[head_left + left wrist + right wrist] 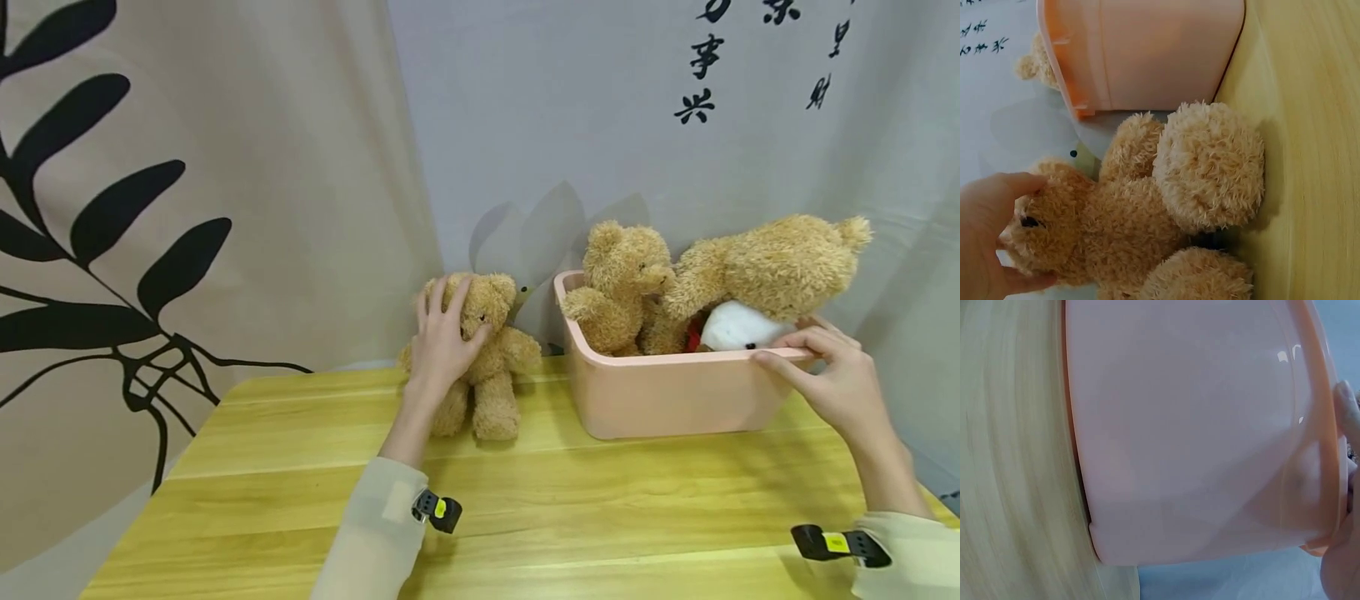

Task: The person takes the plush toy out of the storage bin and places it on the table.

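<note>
A small tan teddy bear (491, 367) sits upright on the yellow wooden table (600, 517), just left of a pink plastic bin (675, 396). My left hand (459, 312) grips its head, thumb on the face and fingers over the top; the left wrist view shows the same bear (1147, 219) and hand (985, 237). My right hand (787, 346) grips the bin's near right rim, thumb outside and fingers (1347, 412) over the edge. The bin holds two tan bears (622, 283) (772, 262) and a white plush (738, 327).
The bin (1147, 50) stands at the back of the table against a grey cloth backdrop (562, 125) with black characters. A beige curtain with a leaf print (187, 208) hangs on the left. Bare tabletop lies in front of the bin (1191, 437) and the bear.
</note>
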